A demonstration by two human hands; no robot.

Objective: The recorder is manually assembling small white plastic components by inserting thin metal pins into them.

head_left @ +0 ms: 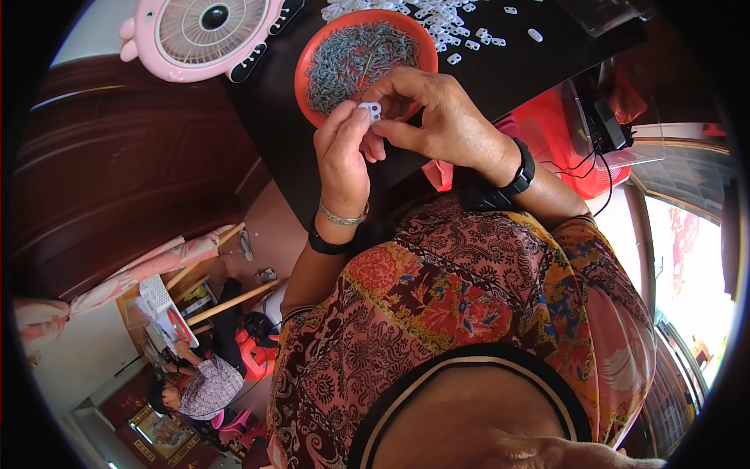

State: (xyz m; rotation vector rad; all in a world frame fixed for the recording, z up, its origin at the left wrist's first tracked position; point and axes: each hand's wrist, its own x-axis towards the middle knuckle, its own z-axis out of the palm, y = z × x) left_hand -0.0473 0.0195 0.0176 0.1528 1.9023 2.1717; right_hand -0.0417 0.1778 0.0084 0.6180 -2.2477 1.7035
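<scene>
Between my two hands, over the near rim of an orange-red bowl (430, 61), is a small white plastic piece with holes (372, 110). My left hand (342, 152) pinches it from the left. From the right, the thumb and fingers of my right hand (445, 117) close in at the same piece; whether a screw is between them is hidden. Many small grey screws or plugs (351, 66) fill the bowl, with a thin yellowish stick (366, 69) lying among them. Beyond the bowl, many similar white pieces (445, 19) are heaped and scattered on the dark table (500, 78).
A pink fan (215, 39) stands left of the bowl at the table's far left. A clear plastic container (598, 14) sits at the far right. Red plastic and black cables (601, 164) are at the table's right side. Another person (207, 387) sits lower left, apart from me.
</scene>
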